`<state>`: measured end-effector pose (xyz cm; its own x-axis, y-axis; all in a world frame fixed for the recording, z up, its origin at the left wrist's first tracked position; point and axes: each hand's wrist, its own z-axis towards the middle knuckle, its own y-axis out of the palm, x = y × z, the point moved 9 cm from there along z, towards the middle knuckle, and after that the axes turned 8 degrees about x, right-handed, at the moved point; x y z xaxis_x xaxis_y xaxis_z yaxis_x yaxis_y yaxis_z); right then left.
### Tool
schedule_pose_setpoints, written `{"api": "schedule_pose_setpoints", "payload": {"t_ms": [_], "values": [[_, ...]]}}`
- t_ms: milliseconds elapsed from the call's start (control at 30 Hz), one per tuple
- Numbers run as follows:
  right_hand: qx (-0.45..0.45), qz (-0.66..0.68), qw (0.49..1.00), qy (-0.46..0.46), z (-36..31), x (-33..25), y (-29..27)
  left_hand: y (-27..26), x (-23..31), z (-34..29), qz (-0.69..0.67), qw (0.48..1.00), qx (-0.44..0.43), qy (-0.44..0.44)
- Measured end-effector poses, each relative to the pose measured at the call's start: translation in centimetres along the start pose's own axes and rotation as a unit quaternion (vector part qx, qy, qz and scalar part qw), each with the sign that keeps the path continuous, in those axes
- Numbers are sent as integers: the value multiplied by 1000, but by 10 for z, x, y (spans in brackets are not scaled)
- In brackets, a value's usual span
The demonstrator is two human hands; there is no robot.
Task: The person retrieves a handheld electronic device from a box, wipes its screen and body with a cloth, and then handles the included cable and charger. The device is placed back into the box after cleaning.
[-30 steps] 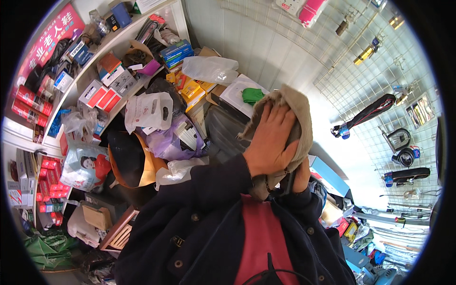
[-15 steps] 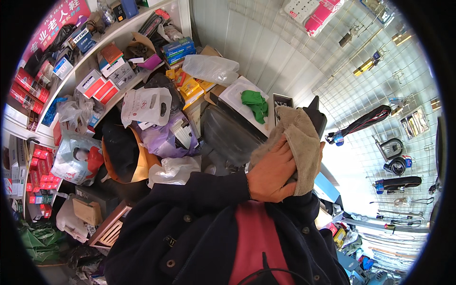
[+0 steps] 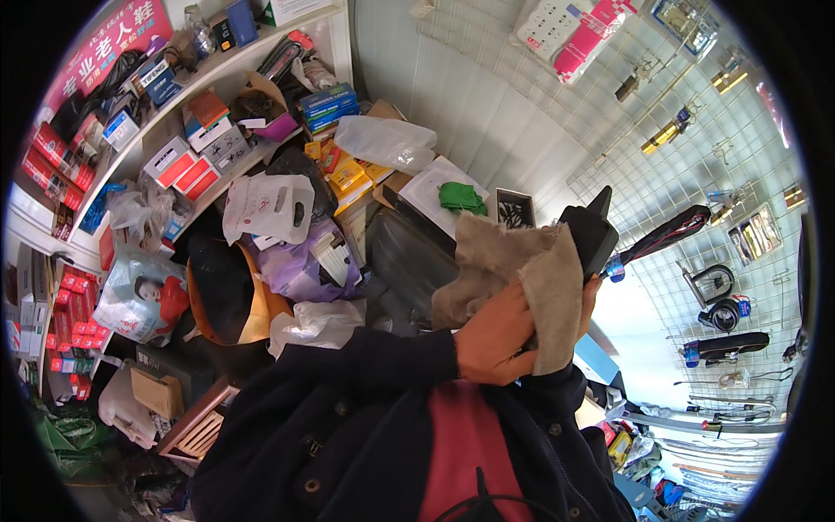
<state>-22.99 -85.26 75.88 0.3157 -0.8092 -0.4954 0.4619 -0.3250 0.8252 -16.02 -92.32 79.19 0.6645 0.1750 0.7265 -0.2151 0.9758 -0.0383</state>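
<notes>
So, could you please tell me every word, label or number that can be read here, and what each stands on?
I won't copy wording, but print stands here:
Pink sign, upper left: large white characters, readable.
Dark blue box: white capital letters.
Grey box: dark marks, unclear.
White bag: reddish print, too small.
Pink package: print too small.
Brown cloth under the left hand: no lettering visible.

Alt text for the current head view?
A person's left hand is on a brown cloth partly covering a black object; the right hand, mostly hidden, is at the cloth's right edge. Packed shelves at left; goods hang on a wire grid at right.
</notes>
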Motion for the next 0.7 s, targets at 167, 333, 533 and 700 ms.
{"api": "schedule_pose_setpoints", "payload": {"t_ms": [167,333,533,700], "values": [[93,-304,942,-108,-1,-21,3,-16,-44,-21,-148,975,52,-158],[43,-436,891,-123,-3,-14,25,-40,-49,-11,-314,905,107,-266],[17,-492,863,-109,-5,-5,23,-45,-6,29,-173,956,40,-233],[-2,-520,843,-134,-6,-12,9,-56,10,39,0,991,54,-122]]}}
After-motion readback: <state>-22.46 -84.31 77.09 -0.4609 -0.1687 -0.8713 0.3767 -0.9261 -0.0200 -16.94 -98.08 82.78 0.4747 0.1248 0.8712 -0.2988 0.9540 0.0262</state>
